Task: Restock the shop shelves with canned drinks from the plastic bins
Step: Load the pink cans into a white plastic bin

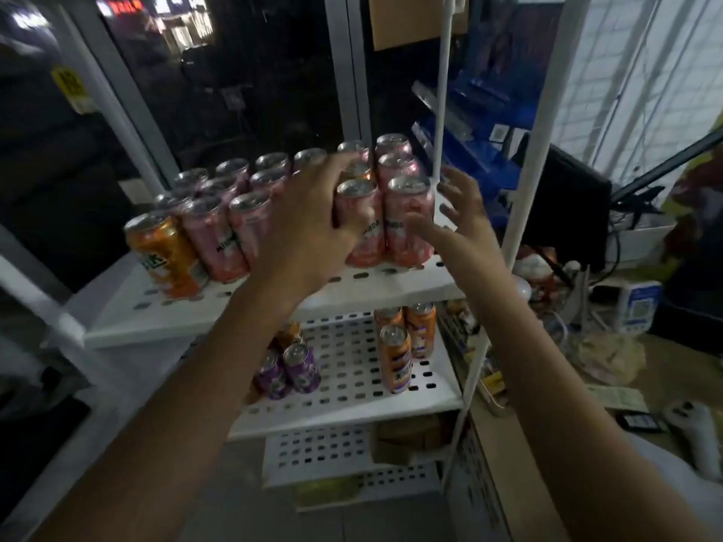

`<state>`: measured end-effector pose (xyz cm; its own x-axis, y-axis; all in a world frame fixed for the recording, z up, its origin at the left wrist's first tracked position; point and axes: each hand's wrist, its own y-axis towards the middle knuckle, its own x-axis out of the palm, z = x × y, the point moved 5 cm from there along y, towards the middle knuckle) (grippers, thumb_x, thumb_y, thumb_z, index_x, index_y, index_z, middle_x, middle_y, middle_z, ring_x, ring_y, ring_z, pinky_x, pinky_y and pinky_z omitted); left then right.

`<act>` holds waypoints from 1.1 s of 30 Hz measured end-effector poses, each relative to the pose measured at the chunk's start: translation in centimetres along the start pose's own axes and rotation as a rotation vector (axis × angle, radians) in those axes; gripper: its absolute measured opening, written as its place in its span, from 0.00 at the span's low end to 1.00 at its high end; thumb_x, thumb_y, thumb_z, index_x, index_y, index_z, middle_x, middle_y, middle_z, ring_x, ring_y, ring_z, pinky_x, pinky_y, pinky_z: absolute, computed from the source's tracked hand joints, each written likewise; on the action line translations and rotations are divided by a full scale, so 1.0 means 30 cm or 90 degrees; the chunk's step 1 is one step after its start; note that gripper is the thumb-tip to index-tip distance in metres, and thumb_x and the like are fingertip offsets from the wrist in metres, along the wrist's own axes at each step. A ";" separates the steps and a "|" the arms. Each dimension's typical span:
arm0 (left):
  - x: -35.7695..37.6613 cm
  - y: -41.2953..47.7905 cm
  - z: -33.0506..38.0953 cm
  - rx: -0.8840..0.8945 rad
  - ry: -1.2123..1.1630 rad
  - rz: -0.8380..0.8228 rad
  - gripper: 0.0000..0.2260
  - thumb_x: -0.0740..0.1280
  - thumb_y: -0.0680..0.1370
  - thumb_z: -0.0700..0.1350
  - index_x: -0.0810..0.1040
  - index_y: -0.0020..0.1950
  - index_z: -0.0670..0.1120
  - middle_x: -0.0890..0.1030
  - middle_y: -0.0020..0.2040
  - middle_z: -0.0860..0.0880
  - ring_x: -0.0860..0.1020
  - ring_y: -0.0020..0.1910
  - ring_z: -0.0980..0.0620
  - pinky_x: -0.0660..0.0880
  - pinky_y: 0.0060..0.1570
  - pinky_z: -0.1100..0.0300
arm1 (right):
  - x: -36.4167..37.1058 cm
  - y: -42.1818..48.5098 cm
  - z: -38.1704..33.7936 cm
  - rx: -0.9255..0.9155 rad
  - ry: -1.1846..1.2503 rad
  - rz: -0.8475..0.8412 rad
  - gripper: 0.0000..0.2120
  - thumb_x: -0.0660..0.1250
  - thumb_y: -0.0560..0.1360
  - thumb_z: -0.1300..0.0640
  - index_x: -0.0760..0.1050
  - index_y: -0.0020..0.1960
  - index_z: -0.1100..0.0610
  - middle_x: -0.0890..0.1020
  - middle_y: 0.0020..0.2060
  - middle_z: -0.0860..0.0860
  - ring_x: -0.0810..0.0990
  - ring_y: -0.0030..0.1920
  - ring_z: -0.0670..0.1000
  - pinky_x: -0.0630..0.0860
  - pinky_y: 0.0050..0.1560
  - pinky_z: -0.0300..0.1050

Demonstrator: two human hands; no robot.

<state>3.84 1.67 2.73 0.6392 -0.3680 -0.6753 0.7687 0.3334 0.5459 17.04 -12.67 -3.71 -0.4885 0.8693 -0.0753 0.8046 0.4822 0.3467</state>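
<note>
Several pink cans (pixel 409 224) stand in rows on the upper white perforated shelf (pixel 219 307), with one orange can (pixel 168 254) at the front left. My left hand (pixel 309 224) reaches in among the pink cans, its fingers spread against a front pink can (pixel 362 228). My right hand (pixel 455 217) hovers with spread fingers just right of the front right pink can, its thumb near that can's side. The lower shelf (pixel 352 385) carries purple cans (pixel 301 367) and orange cans (pixel 395 357).
White rack posts (pixel 444 84) rise at the right of the shelf. A dark glass window lies behind. A cluttered counter (pixel 610 361) with a monitor (pixel 563 205), a card reader and cables stands to the right. Lower shelves hold packets.
</note>
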 end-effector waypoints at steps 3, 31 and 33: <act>0.028 0.086 -0.055 0.022 0.314 -0.062 0.25 0.65 0.79 0.59 0.68 0.74 0.54 0.72 0.73 0.49 0.65 0.75 0.48 0.49 0.80 0.45 | 0.039 0.037 0.018 0.044 -0.025 -0.033 0.34 0.75 0.74 0.55 0.63 0.73 0.40 0.77 0.56 0.37 0.80 0.52 0.34 0.81 0.46 0.35; 0.233 -0.114 0.131 0.047 -0.470 -0.250 0.22 0.75 0.76 0.50 0.74 0.68 0.56 0.80 0.61 0.58 0.82 0.53 0.62 0.82 0.50 0.62 | -0.180 -0.363 -0.213 0.048 -0.245 0.267 0.24 0.79 0.67 0.42 0.79 0.60 0.47 0.85 0.53 0.44 0.84 0.55 0.46 0.82 0.55 0.53; 0.336 -0.183 0.227 0.072 -0.503 -0.340 0.21 0.76 0.74 0.51 0.74 0.65 0.55 0.80 0.56 0.60 0.82 0.50 0.63 0.81 0.47 0.65 | -0.271 -0.516 -0.196 0.097 -0.242 0.321 0.25 0.79 0.68 0.44 0.79 0.61 0.51 0.85 0.53 0.47 0.85 0.54 0.48 0.83 0.54 0.54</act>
<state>6.23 -9.79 -3.71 0.0033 -0.9396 -0.3422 0.9347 -0.1188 0.3350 6.56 -27.84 -2.98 0.0934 0.9573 -0.2736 0.9566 -0.0102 0.2911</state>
